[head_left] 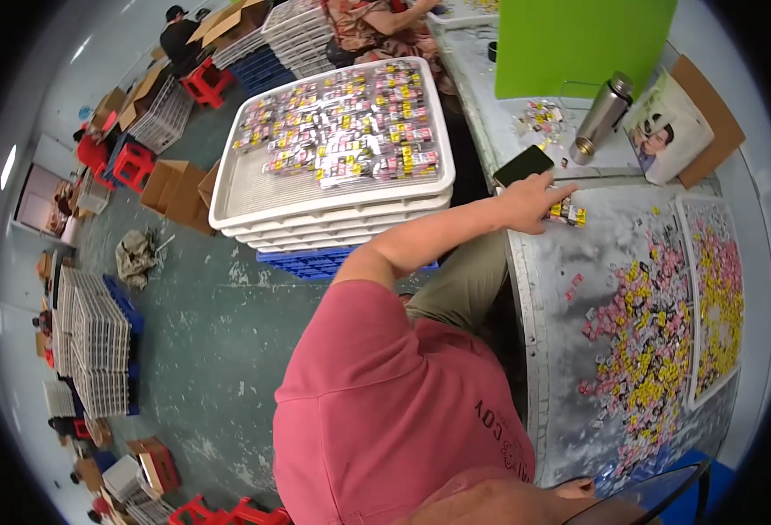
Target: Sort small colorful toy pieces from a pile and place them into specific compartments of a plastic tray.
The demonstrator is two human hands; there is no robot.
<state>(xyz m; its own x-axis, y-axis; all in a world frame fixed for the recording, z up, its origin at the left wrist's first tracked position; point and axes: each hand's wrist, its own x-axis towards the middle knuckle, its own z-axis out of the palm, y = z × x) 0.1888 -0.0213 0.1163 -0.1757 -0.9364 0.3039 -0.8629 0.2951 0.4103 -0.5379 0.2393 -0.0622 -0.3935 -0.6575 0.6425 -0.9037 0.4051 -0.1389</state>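
Observation:
My left hand reaches over the near corner of the grey table. Its fingers close around a small clear pack with black, yellow and pink pieces, partly hidden by the hand. A dark-screened phone lies just beyond the fingers. My right hand is out of view. Loose pink, yellow and black pieces spread over the table on the right. Beside them, a white tray holds more of the same pieces.
Stacked white trays, the top one holding many filled packs, stand on a blue pallet. A steel flask, green panel and printed bag stand on the table. Another person sits beyond.

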